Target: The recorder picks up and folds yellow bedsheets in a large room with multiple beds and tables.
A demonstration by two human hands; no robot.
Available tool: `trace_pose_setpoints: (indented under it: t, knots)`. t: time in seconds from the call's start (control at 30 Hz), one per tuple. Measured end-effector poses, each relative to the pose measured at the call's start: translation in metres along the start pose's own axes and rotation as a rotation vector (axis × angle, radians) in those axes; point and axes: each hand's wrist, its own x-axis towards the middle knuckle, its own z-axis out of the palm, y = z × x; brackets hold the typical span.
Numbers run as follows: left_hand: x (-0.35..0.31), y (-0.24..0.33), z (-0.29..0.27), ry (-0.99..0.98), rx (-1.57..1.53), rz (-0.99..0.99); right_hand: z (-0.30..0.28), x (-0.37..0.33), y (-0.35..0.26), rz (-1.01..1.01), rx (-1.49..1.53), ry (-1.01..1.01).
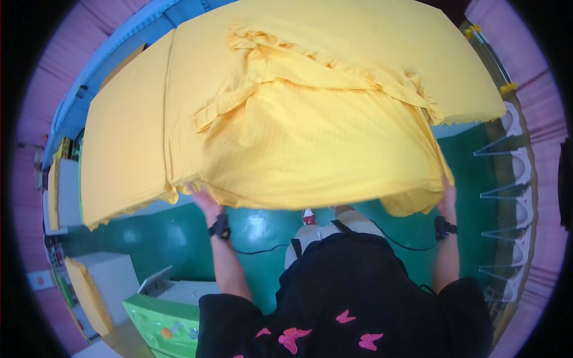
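A yellow cloth with ruffled trim (322, 143) stretches between my two hands, its near edge sagging off the table in front of me. My left hand (206, 201) grips the left corner of this cloth, the fingertips partly covered by fabric. At the opposite corner my right hand (447, 197) is closed on the cloth's edge. Beneath and beyond it lies a yellow tablecloth (125, 137) of the same colour, with a ruffled hem, covering the table. The cloth's far ruffle lies bunched on this cover.
A green cabinet (161, 322) with an orange knob stands at lower left, near a white box-like piece with yellow trim (113, 280). White folding brackets (522, 167) line the right wall. Pink curtains (543, 101) hang at the sides. The green floor (256, 230) shows below the table.
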Motion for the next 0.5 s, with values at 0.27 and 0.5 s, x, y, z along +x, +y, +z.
trace_pose_setpoints:
  t: [0.27,0.5]
  knots:
    - [0.000,0.014,-0.024,-0.181,0.098,-0.240,-0.114,-0.030,-0.012,-0.111,0.348,0.260]
    - [0.019,-0.119,0.001,-0.019,-0.080,-0.467,-0.065,-0.029,0.156,0.319,0.181,-0.071]
